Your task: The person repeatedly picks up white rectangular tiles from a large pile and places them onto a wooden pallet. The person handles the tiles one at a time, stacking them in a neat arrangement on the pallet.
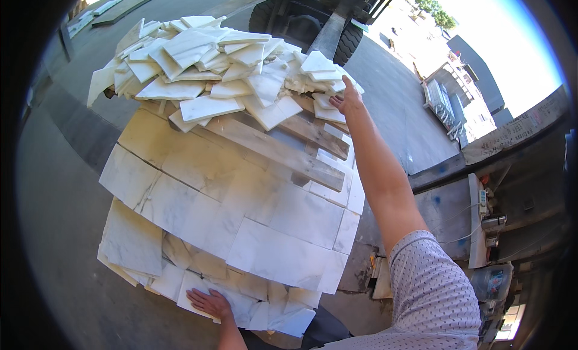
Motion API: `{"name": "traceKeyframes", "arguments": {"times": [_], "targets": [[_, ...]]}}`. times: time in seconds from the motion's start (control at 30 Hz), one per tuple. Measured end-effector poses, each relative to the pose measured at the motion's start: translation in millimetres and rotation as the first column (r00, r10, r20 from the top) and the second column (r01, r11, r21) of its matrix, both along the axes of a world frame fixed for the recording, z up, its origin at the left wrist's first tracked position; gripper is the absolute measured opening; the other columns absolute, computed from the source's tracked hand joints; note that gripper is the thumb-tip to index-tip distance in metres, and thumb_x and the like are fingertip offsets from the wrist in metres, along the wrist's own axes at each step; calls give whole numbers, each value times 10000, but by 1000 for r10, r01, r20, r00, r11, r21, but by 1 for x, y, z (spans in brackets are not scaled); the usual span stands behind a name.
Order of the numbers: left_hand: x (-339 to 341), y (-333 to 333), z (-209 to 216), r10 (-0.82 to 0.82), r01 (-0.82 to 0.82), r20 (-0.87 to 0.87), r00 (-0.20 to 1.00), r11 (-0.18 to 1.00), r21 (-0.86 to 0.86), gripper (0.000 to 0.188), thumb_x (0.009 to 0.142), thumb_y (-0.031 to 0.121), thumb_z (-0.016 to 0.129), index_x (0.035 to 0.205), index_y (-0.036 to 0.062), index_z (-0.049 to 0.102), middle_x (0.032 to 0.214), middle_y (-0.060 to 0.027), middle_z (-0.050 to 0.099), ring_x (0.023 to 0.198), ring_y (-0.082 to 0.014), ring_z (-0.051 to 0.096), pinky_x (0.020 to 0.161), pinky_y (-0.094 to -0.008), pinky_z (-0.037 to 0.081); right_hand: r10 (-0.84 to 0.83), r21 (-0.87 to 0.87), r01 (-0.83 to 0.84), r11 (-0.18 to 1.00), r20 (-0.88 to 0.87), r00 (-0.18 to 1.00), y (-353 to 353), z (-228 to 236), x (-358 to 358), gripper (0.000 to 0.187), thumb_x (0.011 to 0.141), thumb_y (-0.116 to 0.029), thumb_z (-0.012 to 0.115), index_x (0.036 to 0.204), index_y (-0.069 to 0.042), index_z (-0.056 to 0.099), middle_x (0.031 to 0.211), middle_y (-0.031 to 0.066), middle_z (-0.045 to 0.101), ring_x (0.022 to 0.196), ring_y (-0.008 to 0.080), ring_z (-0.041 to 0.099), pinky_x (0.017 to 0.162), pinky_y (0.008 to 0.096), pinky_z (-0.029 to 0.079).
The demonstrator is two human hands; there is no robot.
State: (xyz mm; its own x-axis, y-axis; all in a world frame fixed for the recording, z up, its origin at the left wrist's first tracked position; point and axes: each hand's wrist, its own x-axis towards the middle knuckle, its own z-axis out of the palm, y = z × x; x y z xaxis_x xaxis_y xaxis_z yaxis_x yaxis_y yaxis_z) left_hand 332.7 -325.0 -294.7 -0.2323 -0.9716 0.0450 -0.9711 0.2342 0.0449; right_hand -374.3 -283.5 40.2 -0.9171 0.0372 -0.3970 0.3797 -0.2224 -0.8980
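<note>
My left hand (pixel 209 303) lies flat with its fingers spread on a white marble piece (pixel 191 288) at the near edge of the stacked stone. My right hand (pixel 348 98) reaches far out beside the right end of a heap of broken marble pieces (pixel 208 55). Its fingers are apart and nothing shows in them; whether it touches the stone I cannot tell. Under the heap lie wooden pallet boards (pixel 277 148). These rest on rows of grey-veined white marble slabs (pixel 283 244). Nearest me, a lower layer holds loose, overlapping marble offcuts (pixel 129 235).
A forklift (pixel 307 25) with dark tyres stands just beyond the heap. Wooden beams and a workbench (pixel 478 223) with cables and small tools are at the right. Farther off at the right is a rack (pixel 448 103) of slabs. Grey concrete floor (pixel 54 193) runs along the left.
</note>
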Motion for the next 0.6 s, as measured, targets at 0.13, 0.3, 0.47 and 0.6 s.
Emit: {"name": "traceKeyframes", "arguments": {"times": [0.13, 0.3, 0.47, 0.6], "targets": [[2, -1, -2, -15, 14, -31, 999, 1000, -26, 697, 965, 295, 498, 1527, -23, 236, 1639, -170, 150, 1523, -324, 125, 1220, -482, 120, -47, -91, 59, 994, 134, 990, -39, -1, -20, 760, 804, -306, 805, 1425, -146, 398, 1432, 152, 386, 1268, 425, 440, 949, 608, 504], [4, -2, -6, -45, 40, -62, 997, 996, -75, 694, 967, 296, 491, 1528, -16, 229, 1634, -186, 155, 1518, -344, 137, 1216, -495, 125, -104, -83, 119, 989, 167, 981, -54, -2, -24, 698, 774, -237, 831, 1368, -155, 475, 1428, 139, 426, 1251, 394, 483, 951, 615, 501], [4, -2, -3, -42, 38, -68, 997, 998, -58, 685, 965, 293, 491, 1522, -14, 235, 1628, -197, 165, 1516, -356, 139, 1212, -509, 130, -134, -12, 135, 991, 97, 986, -53, -8, -25, 662, 759, -252, 857, 1308, -118, 514, 1312, 163, 551, 1118, 374, 610, 940, 586, 522], [2, -3, 1, -32, 31, -75, 997, 999, -18, 687, 952, 294, 494, 1503, -28, 238, 1616, -216, 176, 1509, -374, 148, 1211, -529, 127, -123, -130, 140, 982, 128, 984, -42, -19, -31, 677, 780, -262, 826, 1349, -169, 473, 1372, 130, 490, 1197, 362, 542, 899, 584, 527]]}}
